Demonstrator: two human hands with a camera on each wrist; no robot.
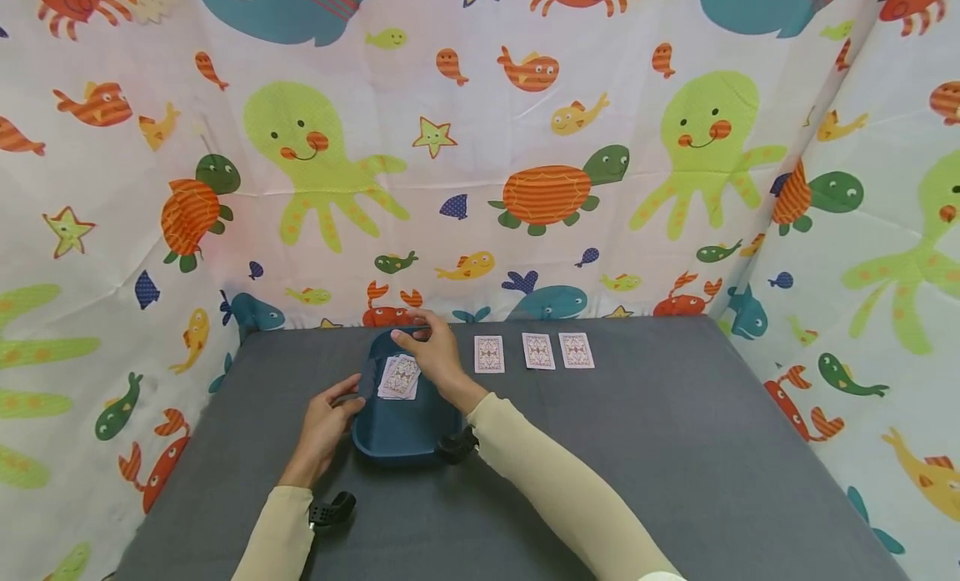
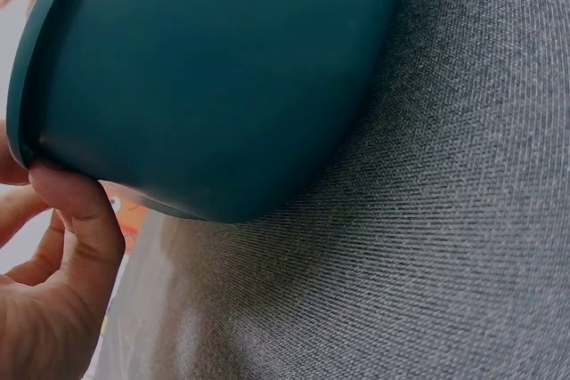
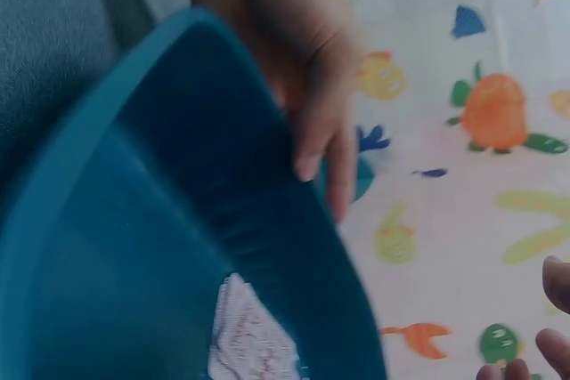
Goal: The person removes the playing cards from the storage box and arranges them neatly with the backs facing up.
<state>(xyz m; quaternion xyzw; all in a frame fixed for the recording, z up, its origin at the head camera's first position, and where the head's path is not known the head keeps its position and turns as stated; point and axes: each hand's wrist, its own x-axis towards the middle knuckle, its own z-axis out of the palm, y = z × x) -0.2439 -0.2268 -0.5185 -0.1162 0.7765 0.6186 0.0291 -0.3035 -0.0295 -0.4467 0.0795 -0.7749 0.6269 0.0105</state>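
A dark blue plastic tray (image 1: 397, 431) with raised walls stands on the grey tabletop. A loose stack of playing cards (image 1: 400, 378), top one back up, lies inside it. My left hand (image 1: 321, 427) pinches the rim at the tray's left side; in the left wrist view its thumb (image 2: 76, 198) presses just under the lip. My right hand (image 1: 438, 356) is over the tray's far right corner, thumb and fingers apart with nothing between them. Its fingertips (image 3: 557, 349) show at the right edge of the right wrist view, away from the tray wall (image 3: 303, 246).
Three playing cards lie back up in a row right of the tray: a near one (image 1: 489, 354), a middle one (image 1: 538, 351) and a far right one (image 1: 576, 350). A sea-animal curtain (image 1: 465, 214) rises behind the table's back edge and along both sides.
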